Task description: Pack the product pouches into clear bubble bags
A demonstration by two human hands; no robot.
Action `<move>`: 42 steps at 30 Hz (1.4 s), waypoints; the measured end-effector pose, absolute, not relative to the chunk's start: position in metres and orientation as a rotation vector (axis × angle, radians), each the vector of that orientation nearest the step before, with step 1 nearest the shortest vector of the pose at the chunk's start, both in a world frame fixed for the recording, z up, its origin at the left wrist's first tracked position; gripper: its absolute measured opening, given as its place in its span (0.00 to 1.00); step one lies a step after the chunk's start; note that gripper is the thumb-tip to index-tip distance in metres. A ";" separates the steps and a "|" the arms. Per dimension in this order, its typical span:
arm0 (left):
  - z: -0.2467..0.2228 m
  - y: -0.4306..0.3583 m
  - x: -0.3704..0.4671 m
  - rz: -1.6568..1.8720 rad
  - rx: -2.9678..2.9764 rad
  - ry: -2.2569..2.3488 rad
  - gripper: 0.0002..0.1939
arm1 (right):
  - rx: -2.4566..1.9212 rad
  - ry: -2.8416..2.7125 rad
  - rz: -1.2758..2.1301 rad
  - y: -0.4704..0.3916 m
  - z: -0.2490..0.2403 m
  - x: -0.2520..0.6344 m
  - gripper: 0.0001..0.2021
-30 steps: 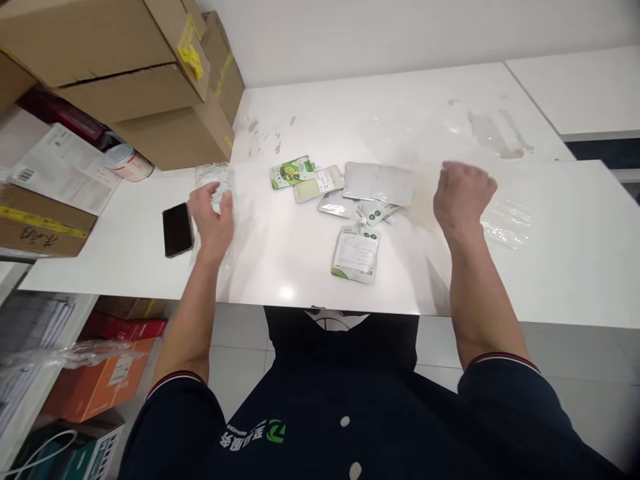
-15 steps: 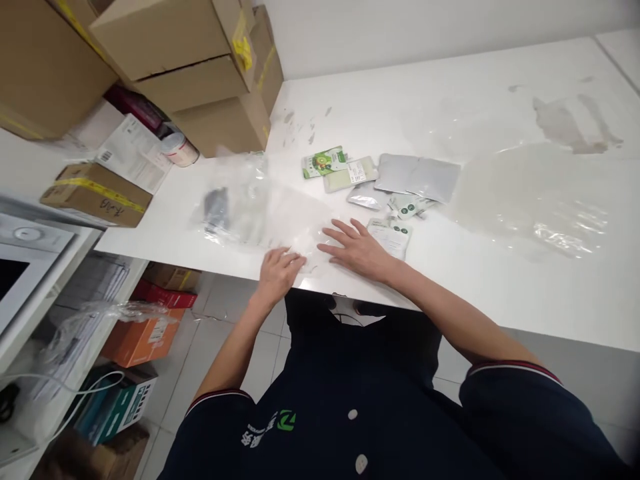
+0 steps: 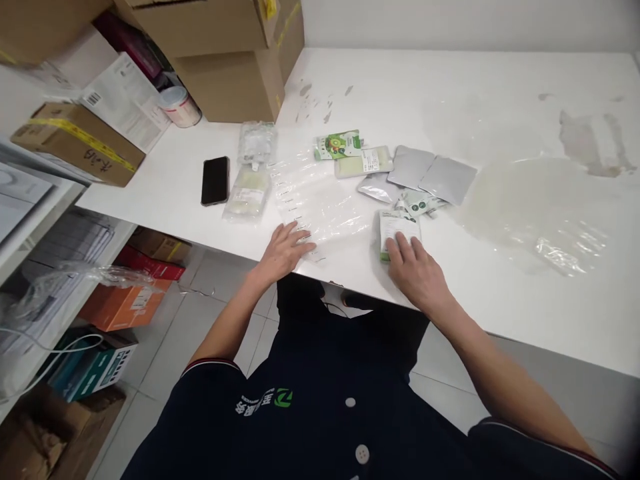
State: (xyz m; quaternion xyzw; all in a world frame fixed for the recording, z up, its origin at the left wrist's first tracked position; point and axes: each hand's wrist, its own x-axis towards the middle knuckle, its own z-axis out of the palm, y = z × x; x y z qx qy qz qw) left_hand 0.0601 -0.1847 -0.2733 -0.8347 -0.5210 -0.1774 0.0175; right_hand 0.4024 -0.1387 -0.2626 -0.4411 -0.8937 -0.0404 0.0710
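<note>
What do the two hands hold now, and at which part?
Nothing is gripped. The left hand presses the clear bag's near corner; the right hand rests fingers on the white pouch's near end.

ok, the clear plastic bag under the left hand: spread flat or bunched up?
Spread flat. The clear plastic bag lies smoothed out on the white table, the left hand pressing its near edge.

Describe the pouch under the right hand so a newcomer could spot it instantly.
On the white table, follow the near edge to the right hand. Its fingertips rest on a flat white pouch with a green bottom edge, beside the clear plastic sheet. It lies apart from the other sachets, nearest the person.
</note>
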 end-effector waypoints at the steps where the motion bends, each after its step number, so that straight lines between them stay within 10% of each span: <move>1: -0.271 -0.188 0.061 -0.527 -2.565 -1.650 0.14 | -1.377 -2.592 -0.072 -0.138 -0.259 0.408 0.22; 7: -0.271 -0.214 0.094 -0.632 -2.438 -1.642 0.19 | -1.619 -1.633 0.113 -0.119 -0.219 0.434 0.16; 20: -0.299 -0.228 0.086 -1.015 -2.238 -1.569 0.07 | -1.195 -1.342 1.974 -0.068 -0.245 0.318 0.18; 30: -0.297 -0.235 0.082 -0.939 -1.982 -1.734 0.08 | -1.427 -2.320 0.868 -0.082 -0.251 0.299 0.20; 42: -0.281 -0.230 0.150 -0.742 -2.132 -1.849 0.10 | -1.308 -1.658 1.453 -0.059 -0.263 0.312 0.20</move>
